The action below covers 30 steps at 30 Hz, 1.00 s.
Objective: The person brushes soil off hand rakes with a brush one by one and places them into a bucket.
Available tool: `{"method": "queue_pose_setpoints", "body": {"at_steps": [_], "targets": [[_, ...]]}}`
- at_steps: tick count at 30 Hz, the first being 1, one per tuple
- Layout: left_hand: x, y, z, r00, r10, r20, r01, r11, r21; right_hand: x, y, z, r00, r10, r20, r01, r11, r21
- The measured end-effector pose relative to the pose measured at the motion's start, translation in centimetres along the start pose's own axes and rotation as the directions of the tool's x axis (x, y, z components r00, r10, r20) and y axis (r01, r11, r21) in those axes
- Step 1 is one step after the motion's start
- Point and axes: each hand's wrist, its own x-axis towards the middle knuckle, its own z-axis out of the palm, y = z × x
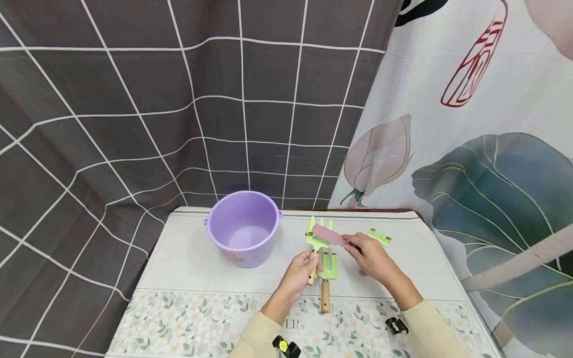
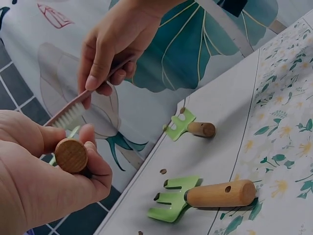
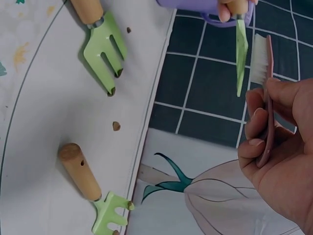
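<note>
White tabletop (image 1: 179,263) beneath, fingers (image 3: 257,123) hold brush (image 1: 328,234) and fork (image 1: 317,244).

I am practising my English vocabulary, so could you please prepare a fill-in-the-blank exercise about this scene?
The right hand holds a brush whose back is coloured ____.
The left hand grips a green garden fork by its ____.
In the head view, the purple bucket stands to the ____ of the hand rake.
Missing words: pink; handle; left.

The high head view looks down; nearer wrist views share the brush (image 3: 262,63).
</note>
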Motion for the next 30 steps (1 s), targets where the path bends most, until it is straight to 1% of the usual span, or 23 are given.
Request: {"method": "queue_pose_setpoints", "body": {"at_steps": [7,11,15,23,26,30], "targets": [[0.05,-0.09,0.3,1.0,-0.012,0.01,0.013,0.999,-0.045,-0.54,-0.41,0.31,0.999,-0.038,0.021,0.038,0.999,-0.002],[0.01,-0.09,0.49,1.0,-0.014,0.007,0.014,0.999,-0.047,-0.7,-0.66,0.41,0.999,-0.042,0.031,0.042,0.999,-0.004],[0.0,-0.1,0.66,1.0,-0.01,0.008,0.011,0.999,-0.049,-0.84,-0.79,0.37,0.999,-0.042,0.024,0.042,0.999,-0.008],[0.07,-0.06,0.67,1.0,-0.01,0.004,0.01,0.999,-0.049,-0.99,-0.82,0.45,0.999,-0.037,0.029,0.038,0.999,-0.008],[0.05,0.06,0.7,1.0,-0.009,0.008,0.009,0.999,-0.042,-1.0,-0.82,0.26,0.999,-0.043,0.018,0.044,0.999,-0.022],[0.0,0.19,0.77,1.0,-0.015,0.011,0.015,0.999,-0.032,-1.09,-0.86,-0.1,0.998,-0.061,0.002,0.061,0.995,-0.077]]}}
